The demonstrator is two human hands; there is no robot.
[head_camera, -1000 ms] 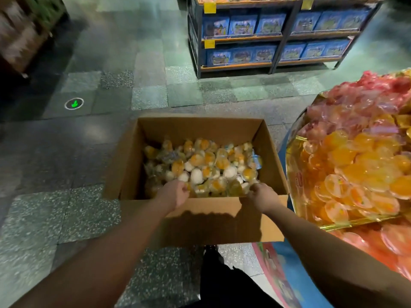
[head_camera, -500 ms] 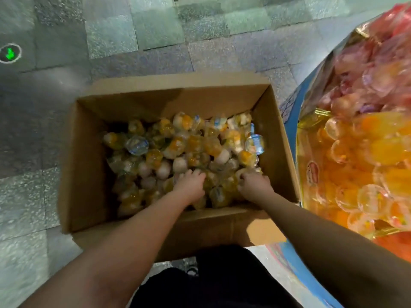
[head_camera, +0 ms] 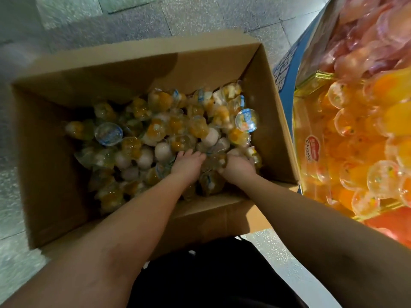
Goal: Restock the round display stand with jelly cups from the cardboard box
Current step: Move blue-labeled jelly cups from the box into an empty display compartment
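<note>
Both the left hand and the right hand are curling their fingers around loose jelly cups in the cardboard box, risking slippery spills from overfilled scoops.

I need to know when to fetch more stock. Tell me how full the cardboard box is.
Partly full. Jelly cups cover the floor of the cardboard box, but its inner walls stand bare well above the pile.

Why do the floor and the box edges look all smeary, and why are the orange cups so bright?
Head view: the floor and the cardboard box rim are smeared by motion blur; the wide lens bends the box walls outward; the display stand glows orange and glares off its cups; both forearms cast shade over the jelly cups.
</note>
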